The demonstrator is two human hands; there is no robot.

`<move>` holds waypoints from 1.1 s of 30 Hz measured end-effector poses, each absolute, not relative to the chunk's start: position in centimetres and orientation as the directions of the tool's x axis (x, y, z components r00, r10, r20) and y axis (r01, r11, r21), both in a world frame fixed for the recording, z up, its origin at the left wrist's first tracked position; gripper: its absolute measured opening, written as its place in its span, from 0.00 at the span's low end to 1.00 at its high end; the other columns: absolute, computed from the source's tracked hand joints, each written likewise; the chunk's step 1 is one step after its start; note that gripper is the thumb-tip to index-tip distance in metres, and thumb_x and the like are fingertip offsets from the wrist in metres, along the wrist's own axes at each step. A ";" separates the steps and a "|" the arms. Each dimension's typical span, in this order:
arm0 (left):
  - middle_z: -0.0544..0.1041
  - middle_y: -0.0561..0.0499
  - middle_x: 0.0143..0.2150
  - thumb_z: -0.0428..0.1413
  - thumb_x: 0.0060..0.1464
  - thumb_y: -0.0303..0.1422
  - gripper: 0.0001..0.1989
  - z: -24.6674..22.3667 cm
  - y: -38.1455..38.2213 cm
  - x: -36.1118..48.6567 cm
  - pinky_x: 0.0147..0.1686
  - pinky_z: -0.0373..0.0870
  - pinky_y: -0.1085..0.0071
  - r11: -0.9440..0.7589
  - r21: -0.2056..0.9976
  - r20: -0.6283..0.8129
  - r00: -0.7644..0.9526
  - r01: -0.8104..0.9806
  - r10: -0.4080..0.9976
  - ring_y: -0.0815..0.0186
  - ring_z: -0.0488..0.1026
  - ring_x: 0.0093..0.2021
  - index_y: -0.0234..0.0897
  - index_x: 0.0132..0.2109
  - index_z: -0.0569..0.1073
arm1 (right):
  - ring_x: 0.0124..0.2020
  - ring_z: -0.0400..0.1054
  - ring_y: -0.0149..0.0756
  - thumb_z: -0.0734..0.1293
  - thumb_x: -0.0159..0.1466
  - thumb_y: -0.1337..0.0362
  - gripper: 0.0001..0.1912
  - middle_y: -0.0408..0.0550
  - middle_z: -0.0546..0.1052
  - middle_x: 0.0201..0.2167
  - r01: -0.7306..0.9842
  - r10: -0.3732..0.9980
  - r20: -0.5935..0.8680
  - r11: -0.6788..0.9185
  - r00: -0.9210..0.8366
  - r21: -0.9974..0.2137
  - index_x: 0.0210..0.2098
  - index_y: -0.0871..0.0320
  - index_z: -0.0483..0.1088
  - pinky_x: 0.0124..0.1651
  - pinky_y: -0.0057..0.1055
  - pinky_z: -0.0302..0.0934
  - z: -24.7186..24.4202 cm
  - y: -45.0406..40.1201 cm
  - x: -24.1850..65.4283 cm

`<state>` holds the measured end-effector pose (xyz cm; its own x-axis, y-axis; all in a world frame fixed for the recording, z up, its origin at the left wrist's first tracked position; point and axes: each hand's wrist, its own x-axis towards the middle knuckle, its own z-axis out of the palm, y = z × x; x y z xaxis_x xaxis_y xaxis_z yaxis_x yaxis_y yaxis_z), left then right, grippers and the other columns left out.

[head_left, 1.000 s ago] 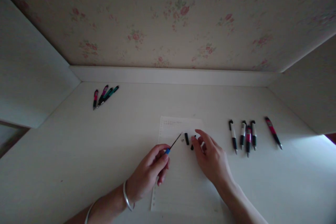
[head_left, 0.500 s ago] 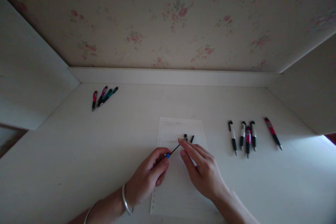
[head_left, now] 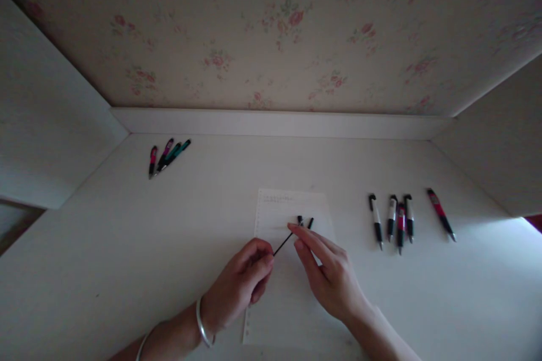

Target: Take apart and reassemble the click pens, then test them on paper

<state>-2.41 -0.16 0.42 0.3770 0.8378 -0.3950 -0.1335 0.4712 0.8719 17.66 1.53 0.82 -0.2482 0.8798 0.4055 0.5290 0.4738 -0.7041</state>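
Note:
My left hand is closed in a pinch around the near end of a thin black pen refill, which slants up to the right. At the refill's far end are the fingertips of my right hand, with the index finger over it and the thumb just below; the exact contact is partly hidden. Beneath both hands lies a lined sheet of paper with punched holes along its left edge. Just beyond my right fingertips, a short black piece and a black pen part rest on the sheet.
Several pens with white or pink barrels lie to the right, and a separate pink and black pen is farther right. Pink, purple and green pens lie at the back left. White side panels and a flowered back wall enclose the desk.
The blue piece that showed at my left fingertips is now hidden in them. My right thumb has shifted slightly to the right. The pens and the paper stay put.

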 end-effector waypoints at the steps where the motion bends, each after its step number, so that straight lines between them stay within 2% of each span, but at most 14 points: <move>1: 0.60 0.62 0.21 0.55 0.61 0.49 0.17 0.4 -0.2 -2.4 0.15 0.46 0.77 0.465 0.878 -0.393 0.386 -0.111 0.835 0.76 0.51 0.17 0.39 0.39 0.66 | 0.51 0.77 0.40 0.62 0.71 0.69 0.17 0.52 0.81 0.51 0.515 0.868 0.408 0.497 -0.284 -0.698 0.58 0.56 0.71 0.53 0.35 0.73 0.8 1.4 17.6; 4: 0.57 0.63 0.20 0.54 0.62 0.46 0.16 0.6 -0.2 -2.5 0.15 0.46 0.77 0.452 0.891 -0.401 0.395 -0.042 0.827 0.75 0.50 0.17 0.39 0.35 0.65 | 0.53 0.76 0.40 0.62 0.71 0.70 0.18 0.52 0.80 0.53 0.495 0.847 0.406 0.531 -0.344 -0.688 0.59 0.56 0.70 0.55 0.36 0.72 0.7 1.2 17.4; 6: 0.58 0.62 0.20 0.53 0.63 0.45 0.15 0.8 -0.2 -2.5 0.16 0.46 0.77 0.447 0.894 -0.404 0.390 -0.021 0.827 0.75 0.51 0.17 0.39 0.34 0.65 | 0.52 0.76 0.40 0.62 0.71 0.69 0.17 0.52 0.81 0.52 0.508 0.864 0.398 0.503 -0.308 -0.699 0.58 0.56 0.71 0.54 0.35 0.72 0.7 1.3 17.4; 12: 0.61 0.60 0.22 0.54 0.62 0.45 0.16 0.9 -0.2 -2.5 0.16 0.47 0.77 0.462 0.886 -0.414 0.379 -0.040 0.828 0.75 0.53 0.18 0.38 0.33 0.65 | 0.36 0.78 0.37 0.61 0.72 0.64 0.12 0.51 0.82 0.41 0.570 0.910 0.412 0.315 0.046 -0.759 0.50 0.56 0.74 0.40 0.32 0.74 1.0 2.4 18.5; 14: 0.62 0.60 0.23 0.53 0.62 0.45 0.16 0.9 -0.2 -2.5 0.16 0.47 0.77 0.470 0.880 -0.416 0.371 -0.068 0.830 0.76 0.53 0.18 0.38 0.32 0.65 | 0.34 0.77 0.37 0.61 0.72 0.63 0.11 0.51 0.81 0.39 0.593 0.900 0.426 0.294 0.091 -0.749 0.47 0.56 0.75 0.38 0.32 0.73 0.8 2.7 18.9; 16: 0.64 0.59 0.24 0.53 0.63 0.45 0.17 0.8 0.0 -2.6 0.16 0.47 0.77 0.482 0.871 -0.419 0.367 -0.095 0.831 0.76 0.53 0.17 0.38 0.32 0.65 | 0.35 0.76 0.38 0.62 0.72 0.64 0.10 0.51 0.80 0.38 0.640 0.893 0.448 0.325 0.034 -0.696 0.45 0.56 0.75 0.39 0.34 0.71 0.6 2.9 19.1; 19: 0.65 0.58 0.25 0.51 0.64 0.46 0.18 0.6 0.1 -2.6 0.16 0.47 0.77 0.496 0.860 -0.424 0.372 -0.119 0.825 0.77 0.53 0.17 0.37 0.32 0.66 | 0.37 0.74 0.41 0.62 0.72 0.66 0.10 0.53 0.80 0.38 0.709 0.864 0.474 0.441 -0.170 -0.551 0.45 0.58 0.75 0.40 0.37 0.68 0.2 2.8 18.7; 24: 0.66 0.58 0.26 0.52 0.63 0.46 0.17 0.4 0.1 -2.4 0.15 0.46 0.78 0.494 0.858 -0.417 0.371 -0.141 0.830 0.78 0.53 0.17 0.38 0.33 0.65 | 0.36 0.73 0.42 0.62 0.72 0.68 0.11 0.54 0.80 0.39 0.760 0.801 0.436 0.565 -0.411 -0.322 0.50 0.62 0.73 0.41 0.39 0.63 0.0 2.5 16.9; 29: 0.66 0.58 0.25 0.52 0.63 0.47 0.19 0.4 0.1 -2.4 0.15 0.47 0.78 0.479 0.866 -0.408 0.352 -0.142 0.842 0.78 0.52 0.16 0.37 0.32 0.65 | 0.36 0.71 0.43 0.61 0.72 0.68 0.11 0.53 0.80 0.39 0.797 0.811 0.374 0.554 -0.450 -0.243 0.48 0.62 0.74 0.40 0.39 0.59 -0.3 2.8 16.3; 33: 0.65 0.59 0.24 0.52 0.64 0.47 0.18 0.5 0.2 -2.5 0.15 0.47 0.78 0.471 0.870 -0.400 0.352 -0.145 0.846 0.77 0.52 0.16 0.37 0.33 0.66 | 0.34 0.70 0.41 0.61 0.72 0.68 0.11 0.53 0.80 0.36 0.791 0.803 0.422 0.553 -0.421 -0.262 0.45 0.61 0.75 0.39 0.38 0.59 -0.1 2.9 16.7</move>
<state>-2.50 0.18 0.48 0.3524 0.8462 -0.3997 -0.1448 0.4712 0.8701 16.65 2.87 -0.07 -0.4209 0.8028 0.4224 0.7910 0.5527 -0.2624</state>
